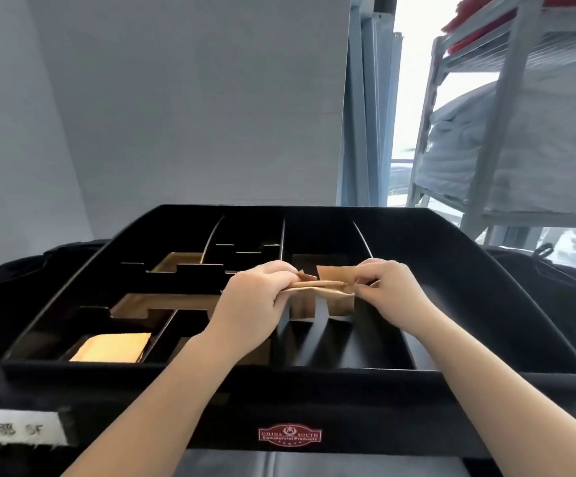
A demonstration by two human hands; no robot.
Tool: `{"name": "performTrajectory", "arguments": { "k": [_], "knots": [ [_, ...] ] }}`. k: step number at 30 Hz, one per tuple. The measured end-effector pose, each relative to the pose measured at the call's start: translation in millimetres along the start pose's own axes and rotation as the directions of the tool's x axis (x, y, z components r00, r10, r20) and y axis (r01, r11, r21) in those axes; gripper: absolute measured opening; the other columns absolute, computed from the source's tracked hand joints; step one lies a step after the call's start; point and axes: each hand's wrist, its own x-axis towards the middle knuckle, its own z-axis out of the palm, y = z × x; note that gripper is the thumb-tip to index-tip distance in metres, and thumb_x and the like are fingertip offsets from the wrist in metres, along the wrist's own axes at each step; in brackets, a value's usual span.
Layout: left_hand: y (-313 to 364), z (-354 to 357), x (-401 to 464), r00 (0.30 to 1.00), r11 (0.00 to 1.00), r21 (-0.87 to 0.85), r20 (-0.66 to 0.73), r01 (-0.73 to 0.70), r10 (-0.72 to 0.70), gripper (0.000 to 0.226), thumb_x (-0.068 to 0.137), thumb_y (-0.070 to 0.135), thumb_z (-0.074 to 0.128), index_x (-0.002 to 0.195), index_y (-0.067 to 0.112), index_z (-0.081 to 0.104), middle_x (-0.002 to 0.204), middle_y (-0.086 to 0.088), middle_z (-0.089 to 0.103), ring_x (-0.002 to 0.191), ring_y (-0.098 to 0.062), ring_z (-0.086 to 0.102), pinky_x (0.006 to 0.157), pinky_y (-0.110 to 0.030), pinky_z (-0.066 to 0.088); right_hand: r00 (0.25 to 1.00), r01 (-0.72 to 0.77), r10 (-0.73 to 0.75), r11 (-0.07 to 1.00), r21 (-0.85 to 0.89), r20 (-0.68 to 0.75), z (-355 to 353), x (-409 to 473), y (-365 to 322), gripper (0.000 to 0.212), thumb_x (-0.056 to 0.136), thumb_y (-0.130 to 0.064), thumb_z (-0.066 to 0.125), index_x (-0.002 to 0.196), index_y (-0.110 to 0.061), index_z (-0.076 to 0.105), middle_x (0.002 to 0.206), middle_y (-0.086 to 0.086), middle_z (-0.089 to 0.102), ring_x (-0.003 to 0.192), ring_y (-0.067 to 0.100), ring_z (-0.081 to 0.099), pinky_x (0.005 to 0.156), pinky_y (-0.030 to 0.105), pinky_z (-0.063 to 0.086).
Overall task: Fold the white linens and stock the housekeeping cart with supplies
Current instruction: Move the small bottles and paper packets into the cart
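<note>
Both hands meet over the middle of the black cart tray (pixel 486 270): I see my left hand (pixel 255 304) with fingers curled round one end of a small stack of brown paper packets (pixel 327 287), and my right hand (pixel 388 294) pinching the other end between thumb and fingertips. Below the fingers, dividers split the tray into compartments (a tan packet (pixel 111 347) lies in the near-left one), and folded white linens (pixel 520 149) sit well beyond my right fingers on a metal shelf (pixel 486 139)
</note>
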Motion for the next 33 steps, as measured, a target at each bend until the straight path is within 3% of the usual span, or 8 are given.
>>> {"name": "performTrajectory", "arguments": {
  "k": [3, 8, 14, 23, 29, 33],
  "knots": [
    [-1.5, 6.8, -6.2, 0.999, 0.998, 0.054, 0.029, -0.04, 0.039, 0.022, 0.081, 0.006, 0.071, 0.099, 0.017, 0.075, 0.104, 0.009, 0.071, 0.092, -0.012, 0.067, 0.08, -0.026, 0.055, 0.998, 0.049, -0.047, 0.997, -0.056, 0.046, 3.3, -9.5, 4.8, 0.046, 0.081, 0.0, 0.065, 0.093, -0.042, 0.075, 0.083, -0.009, 0.068, 0.081, 0.01, 0.063, 0.072, 0.021, 0.051],
    [-8.2, 16.4, -13.0, 0.988, 0.996, 0.03, 0.133, -0.088, 0.083, 0.022, 0.083, 0.01, 0.07, 0.102, 0.02, 0.074, 0.11, 0.009, 0.07, 0.101, -0.013, 0.067, 0.088, -0.025, 0.052, 0.982, 0.139, -0.115, 0.977, -0.161, 0.151, 9.2, -17.9, 8.9, 0.029, 0.085, -0.003, 0.066, 0.097, -0.027, 0.077, 0.092, -0.008, 0.073, 0.086, 0.004, 0.066, 0.079, 0.016, 0.05],
    [-14.4, 30.1, -16.8, 0.919, 0.994, 0.053, 0.387, -0.095, 0.068, 0.017, 0.092, 0.02, 0.056, 0.104, 0.024, 0.068, 0.104, 0.007, 0.071, 0.097, -0.016, 0.065, 0.085, -0.038, 0.053, 0.947, 0.136, -0.013, 0.921, -0.364, 0.322, 15.3, -13.5, 9.8, 0.031, 0.092, -0.006, 0.055, 0.112, -0.022, 0.072, 0.117, -0.003, 0.069, 0.109, 0.012, 0.062, 0.099, 0.023, 0.044],
    [-18.8, 28.3, -18.3, 0.856, 0.992, 0.075, 0.514, -0.1, 0.048, 0.015, 0.093, 0.021, 0.056, 0.104, 0.03, 0.061, 0.095, 0.01, 0.069, 0.09, -0.011, 0.063, 0.083, -0.035, 0.054, 0.876, 0.13, 0.089, 0.903, -0.41, 0.474, 23.9, -8.9, 14.2, 0.029, 0.093, -0.014, 0.057, 0.115, -0.027, 0.07, 0.119, -0.006, 0.066, 0.107, 0.01, 0.061, 0.097, 0.025, 0.047],
    [-14.9, 24.5, -19.5, 0.868, 0.994, 0.092, 0.497, -0.063, 0.009, 0.014, 0.094, 0.02, 0.054, 0.101, 0.03, 0.06, 0.087, 0.009, 0.067, 0.084, -0.012, 0.062, 0.08, -0.035, 0.053, 0.881, 0.123, 0.093, 0.902, -0.414, 0.463, 18.9, -9.5, 9.8, 0.036, 0.092, -0.012, 0.058, 0.121, -0.032, 0.065, 0.125, -0.005, 0.063, 0.108, 0.012, 0.061, 0.097, 0.028, 0.048],
    [-8.3, 20.4, -16.6, 0.928, 0.989, 0.127, 0.372, -0.07, 0.017, 0.012, 0.093, 0.025, 0.055, 0.099, 0.028, 0.064, 0.081, 0.009, 0.067, 0.077, -0.012, 0.063, 0.073, -0.035, 0.054, 0.933, 0.103, 0.019, 0.942, -0.319, 0.359, 9.9, -10.6, -1.3, 0.032, 0.093, -0.016, 0.06, 0.121, -0.03, 0.065, 0.12, -0.005, 0.066, 0.107, 0.009, 0.062, 0.098, 0.029, 0.049]
  ]
}}
